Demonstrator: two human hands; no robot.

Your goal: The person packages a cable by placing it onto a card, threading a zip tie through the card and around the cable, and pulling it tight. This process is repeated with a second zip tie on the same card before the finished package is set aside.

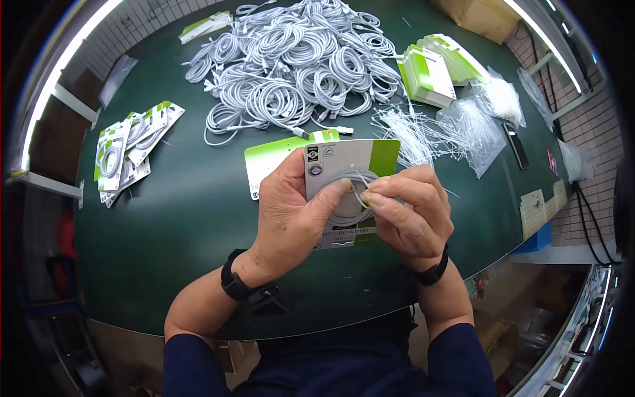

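My left hand (pixel 288 208) is closed on a white and green packaging card (pixel 385 156), thumb in front and fingers behind it. A coiled white cable (pixel 346 217) lies against the card's face under that thumb. At the coil, the fingertips of my right hand (pixel 415 210) pinch a thin white cable tie (pixel 359 194); its end at the fingertips is partly hidden. Just behind the held card, another white and green card (pixel 261 167) lies on the table. Beyond both hands spreads a big heap of coiled white cables (pixel 291 66).
Loose white cable ties (pixel 410 135) lie right of the hands, beside a clear plastic bag (pixel 479 142). Behind them stand stacked cards (pixel 426 76). Several carded cables (pixel 112 159) lie at the left. A dark phone (pixel 516 145) rests toward the right edge of the green table (pixel 198 264).
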